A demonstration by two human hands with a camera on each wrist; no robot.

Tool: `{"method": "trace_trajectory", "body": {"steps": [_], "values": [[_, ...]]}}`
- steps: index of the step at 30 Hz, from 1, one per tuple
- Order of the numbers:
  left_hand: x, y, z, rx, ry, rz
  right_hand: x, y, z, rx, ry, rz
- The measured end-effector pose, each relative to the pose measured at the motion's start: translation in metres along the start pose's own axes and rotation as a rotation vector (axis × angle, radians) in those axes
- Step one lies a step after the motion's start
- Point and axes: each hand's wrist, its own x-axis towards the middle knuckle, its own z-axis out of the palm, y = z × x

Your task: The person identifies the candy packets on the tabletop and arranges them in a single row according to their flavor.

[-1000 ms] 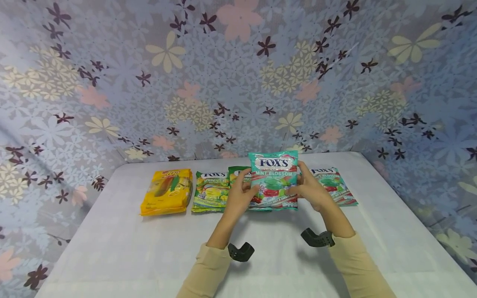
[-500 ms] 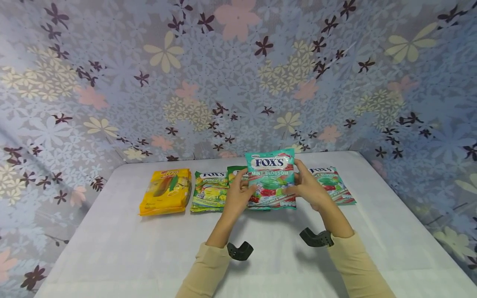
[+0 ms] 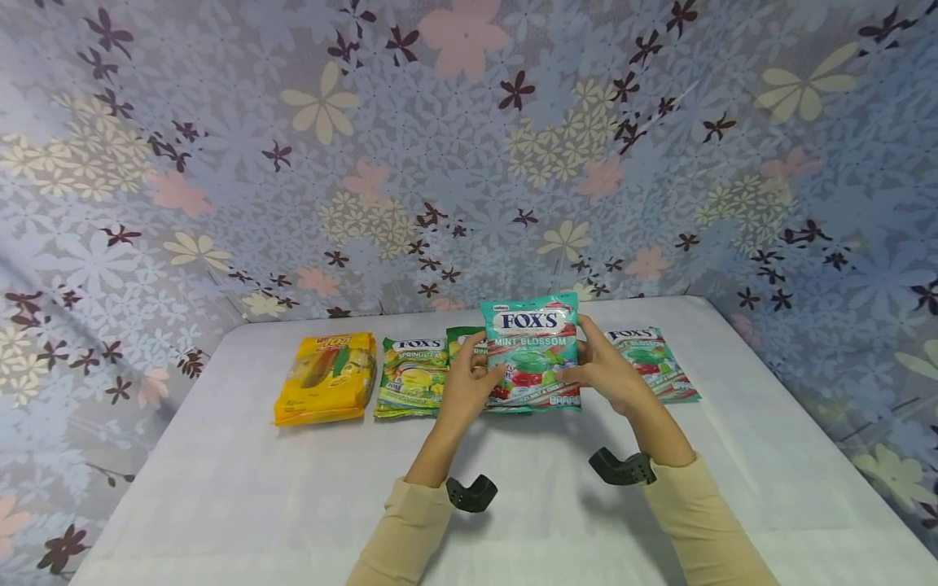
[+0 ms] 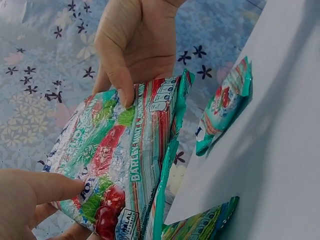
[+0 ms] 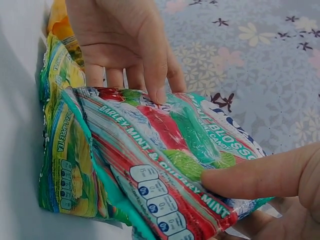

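Observation:
A teal Fox's Mint Blossom candy bag is held upright above the table, its printed front toward the head camera. My left hand grips its left edge, thumb on the front and fingers behind. On the opposite edge, my right hand pinches the bag the same way. Both thumbs press the wrapper in the left wrist view, where the candy bag shows its cherry print. Behind the bag, a green Spring Tea candy bag is mostly hidden. The fingers behind the held bag are partly out of sight.
To the left lie a yellow packet and a yellow-green Spring Tea bag. Another Mint Blossom bag lies right of my right hand. The white-covered table meets a flowered cloth backdrop at its far edge.
The held candy bag has shifted slightly left and up in the head view, mostly in the earlier half second. Both hands keep their grip.

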Motion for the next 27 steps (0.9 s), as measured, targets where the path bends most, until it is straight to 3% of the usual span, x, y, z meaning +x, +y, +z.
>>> {"method": "trace_trajectory", "body": {"steps": [13, 21, 27], "values": [[0.0, -0.005, 0.006, 0.075, 0.021, -0.001, 0.004, 0.014, -0.009, 0.031, -0.028, 0.144], [0.002, -0.015, 0.014, 0.114, 0.031, -0.037, 0.009, 0.028, -0.021, 0.018, -0.05, 0.167], [0.007, -0.023, 0.023, 0.209, 0.039, 0.011, 0.011, 0.035, -0.026, 0.012, -0.046, 0.185]]}}
